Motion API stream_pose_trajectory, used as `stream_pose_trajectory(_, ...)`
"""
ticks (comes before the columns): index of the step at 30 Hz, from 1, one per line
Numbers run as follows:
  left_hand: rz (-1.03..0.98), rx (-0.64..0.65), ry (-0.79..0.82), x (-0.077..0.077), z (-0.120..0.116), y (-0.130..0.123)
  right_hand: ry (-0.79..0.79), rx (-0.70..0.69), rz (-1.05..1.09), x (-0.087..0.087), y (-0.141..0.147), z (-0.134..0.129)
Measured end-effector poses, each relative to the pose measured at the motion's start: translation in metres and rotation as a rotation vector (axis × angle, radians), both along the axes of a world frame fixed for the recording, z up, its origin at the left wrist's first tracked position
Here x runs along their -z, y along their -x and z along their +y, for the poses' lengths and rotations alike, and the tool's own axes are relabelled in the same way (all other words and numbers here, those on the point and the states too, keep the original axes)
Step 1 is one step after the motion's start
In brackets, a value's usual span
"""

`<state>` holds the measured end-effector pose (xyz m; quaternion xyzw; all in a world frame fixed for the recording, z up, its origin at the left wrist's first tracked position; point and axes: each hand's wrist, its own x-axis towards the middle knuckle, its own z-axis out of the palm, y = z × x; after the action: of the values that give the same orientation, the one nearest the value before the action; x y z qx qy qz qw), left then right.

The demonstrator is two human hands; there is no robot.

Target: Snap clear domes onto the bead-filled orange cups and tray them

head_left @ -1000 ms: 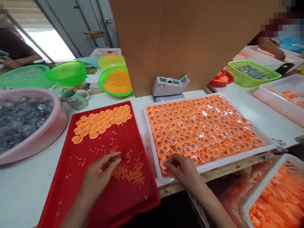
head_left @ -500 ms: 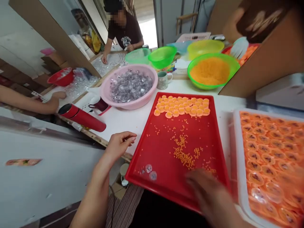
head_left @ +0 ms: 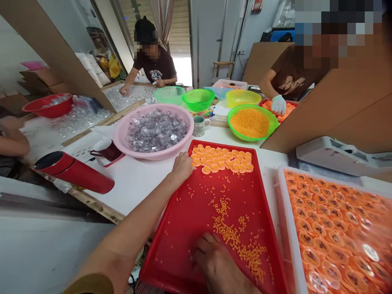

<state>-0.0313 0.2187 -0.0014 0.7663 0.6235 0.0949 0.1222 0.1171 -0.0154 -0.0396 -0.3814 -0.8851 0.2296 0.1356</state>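
Observation:
A red tray (head_left: 183,228) lies in front of me, with rows of small orange cups (head_left: 222,157) at its far end and orange pellets (head_left: 235,239) scattered over its floor. My left hand (head_left: 183,166) is at the far left rim, fingers curled in beside the outermost cups; whether they grip the rim or a cup is hidden. Low in the tray, left of the pellets, my right hand (head_left: 211,257) reaches down with bent, closed fingers, slightly blurred. A faint clear glint shows at its fingertips, but what they hold is hidden.
A white bin (head_left: 281,204) of filled orange cups stands right. Beyond the tray are a pink basin (head_left: 119,130) of clear plastic pieces, a mug (head_left: 199,126) and a green bowl (head_left: 266,132) of pellets. A red flask (head_left: 82,173) lies left. Two co-workers sit across; another's arm is left.
My left hand has moved forward to the tray's far left rim. My right hand has swung left across the tray, where clear discs lay and are no longer visible. The view has tilted up.

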Motion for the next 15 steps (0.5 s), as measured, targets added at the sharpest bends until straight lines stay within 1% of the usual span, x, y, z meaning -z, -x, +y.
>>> stream_pose_trajectory(2,0.036,0.008,-0.003,0.004,0.001,-0.002,0.024,0.077,-0.023,-0.004,-0.012,-0.004)
stream_pose_trajectory(5,0.041,0.020,0.013,0.004,-0.008,-0.003,0.073,0.137,-0.056,-0.012,-0.019,-0.006)
stream_pose_trajectory(7,0.015,0.041,0.038,-0.001,-0.021,-0.003,0.104,0.156,-0.069,-0.015,-0.018,-0.006)
stream_pose_trajectory(9,-0.034,0.067,0.070,-0.010,-0.039,-0.001,0.137,0.150,-0.039,-0.016,-0.015,-0.006)
stream_pose_trajectory(12,-0.154,0.101,0.124,-0.026,-0.076,0.002,0.230,0.117,0.136,-0.017,-0.019,-0.005)
stream_pose_trajectory(13,-0.202,0.109,0.145,-0.031,-0.089,0.003,0.285,0.150,0.228,-0.017,-0.023,-0.005)
stream_pose_trajectory(15,-0.299,0.125,0.190,-0.039,-0.114,0.003,0.474,0.309,0.477,-0.017,-0.034,-0.003)
